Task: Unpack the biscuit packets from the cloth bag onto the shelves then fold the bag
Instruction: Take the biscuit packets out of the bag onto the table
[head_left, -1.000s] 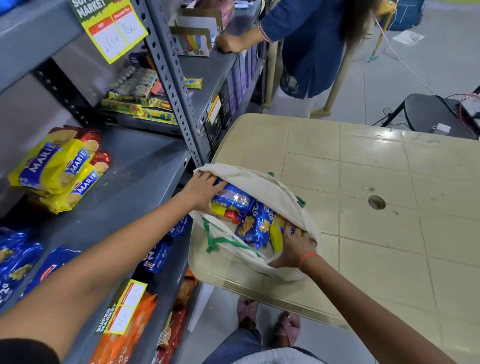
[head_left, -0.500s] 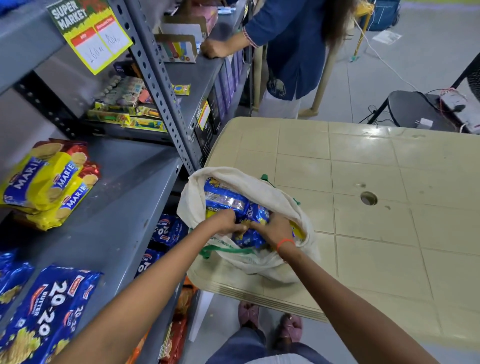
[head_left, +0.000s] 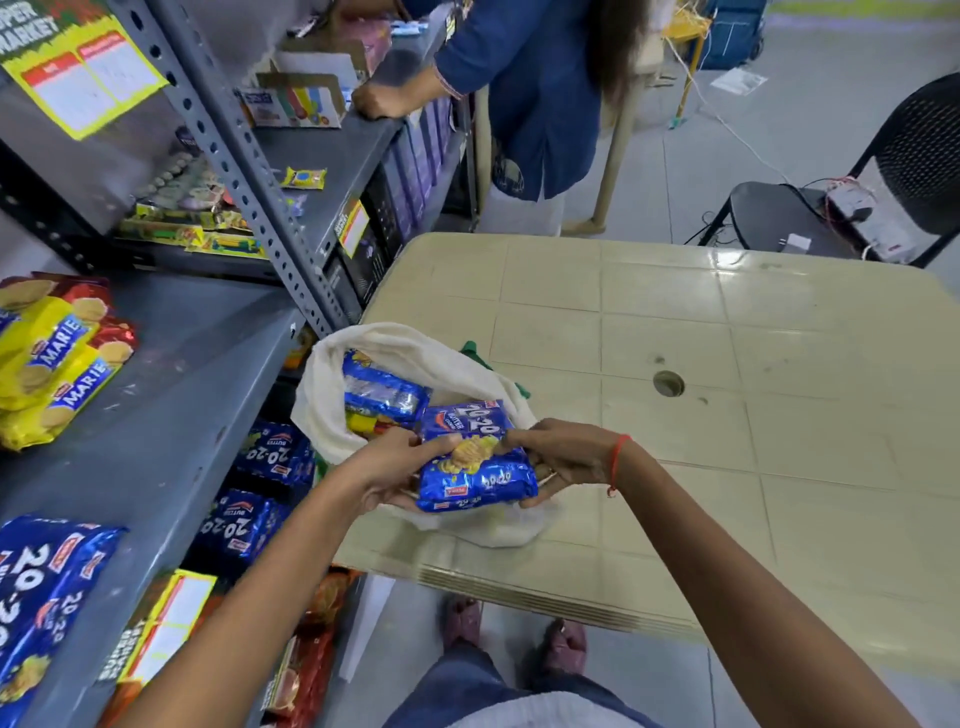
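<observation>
**While we've got the 20-20 packet between both hands, some notes on how it'll handle**

Since it's a foil multipack, we'd guess the blue packet (head_left: 475, 457) is light, a bit slick on the wrapper, and crumbly inside, so squeezing hard looks like a bad idea. It sits just above the near lip of the cloth bag (head_left: 363, 384), out of the mouth but not yet over to the shelf. Our left hand (head_left: 395, 467) cups its left end with fingers curled under and thumb on top; our right hand (head_left: 563, 460) pinches the right end the same way. Both are closed on the packet, holding by the short ends, which seems the sensible spot: the crimped seams give some purchase and the biscuits don't get pressed flat.

Inside the soft, floppy bag we can see at least another blue packet (head_left: 382, 389) and something yellow and red underneath. The bag slumps on the corner of the beige table (head_left: 675, 322), right beside the grey shelf (head_left: 171, 415), where yellow Marie packets (head_left: 57, 358) and more blue ones are stacked. Another person (head_left: 524, 93) stands further along the racks.
</observation>
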